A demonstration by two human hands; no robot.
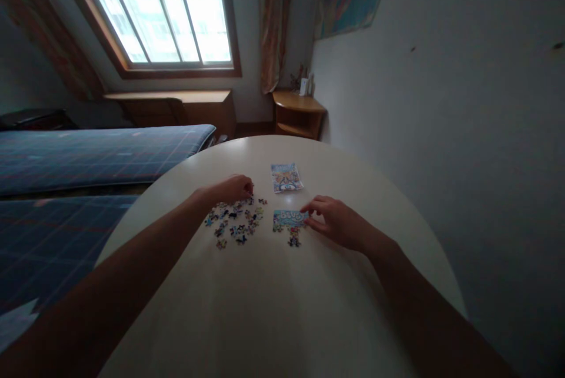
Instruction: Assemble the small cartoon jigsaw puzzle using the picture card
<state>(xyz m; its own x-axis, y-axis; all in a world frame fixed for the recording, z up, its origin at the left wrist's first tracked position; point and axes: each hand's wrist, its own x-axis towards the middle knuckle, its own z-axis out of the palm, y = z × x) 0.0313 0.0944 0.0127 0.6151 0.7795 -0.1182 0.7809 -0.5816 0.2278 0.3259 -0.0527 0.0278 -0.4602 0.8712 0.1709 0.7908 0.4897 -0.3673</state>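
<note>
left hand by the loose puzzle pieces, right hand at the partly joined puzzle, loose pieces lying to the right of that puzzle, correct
Not quite: in the head view, the loose pieces lie to the left of the partly joined puzzle. The left hand is indeed by them, and the right hand at the puzzle.

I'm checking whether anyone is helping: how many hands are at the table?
2: the left hand by the loose pieces, the right hand at the right edge of the joined pieces. No others show.

Both arms [145,272] outstretched, left grip [236,188] curled, right grip [332,220] loosely spread
</note>
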